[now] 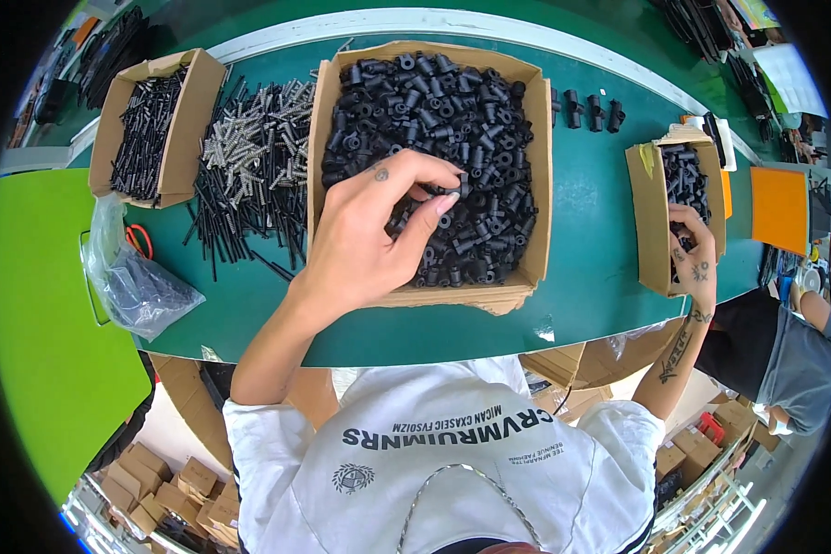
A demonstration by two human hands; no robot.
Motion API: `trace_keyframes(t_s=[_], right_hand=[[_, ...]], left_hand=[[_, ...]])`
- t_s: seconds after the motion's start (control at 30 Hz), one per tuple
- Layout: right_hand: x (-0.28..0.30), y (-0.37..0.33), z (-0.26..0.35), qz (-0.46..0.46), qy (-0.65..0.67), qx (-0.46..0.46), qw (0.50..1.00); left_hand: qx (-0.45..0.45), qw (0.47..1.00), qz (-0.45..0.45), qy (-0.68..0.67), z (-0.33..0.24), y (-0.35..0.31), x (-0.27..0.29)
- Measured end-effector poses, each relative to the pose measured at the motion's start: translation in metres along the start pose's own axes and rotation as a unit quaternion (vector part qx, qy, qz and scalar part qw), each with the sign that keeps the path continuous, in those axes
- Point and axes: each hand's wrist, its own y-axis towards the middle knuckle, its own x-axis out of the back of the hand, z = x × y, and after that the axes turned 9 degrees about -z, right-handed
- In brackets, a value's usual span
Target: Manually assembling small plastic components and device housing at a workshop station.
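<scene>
Over the large cardboard box (541, 198) in the middle, my left hand (365, 231) pinches a small black plastic fitting (462, 185) between thumb and forefinger. Beneath it, the box is heaped with short black tubular fittings (471, 245), each with a ringed end. At the right, my right hand (697, 254) reaches into a narrow cardboard box (653, 222) that holds small black parts (685, 175). Its fingertips are down among those parts, partly hidden, and I cannot tell what they grip.
Left of the large box lie metal springs (245, 138) and black rods (222, 222). Another cardboard box (177, 157) holds black rods. A clear plastic bag (143, 286) sits beside orange-handled scissors (139, 240). Several black fittings (596, 113) stand in a row at the back. A person (785, 360) is at the right.
</scene>
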Motion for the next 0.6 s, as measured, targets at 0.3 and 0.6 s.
trace_keyframes(t_s=[0.3,0.6], right_hand=[[-0.003,0.002,-0.010,-0.078,-0.021,-0.082,0.993],[-0.003,0.006,0.032,-0.223,0.144,-0.082,0.961]], left_hand=[[0.034,0.988,0.018,-0.146,0.010,0.003,0.009],[0.299,0.828,0.033,-0.474,0.013,0.009,0.029]])
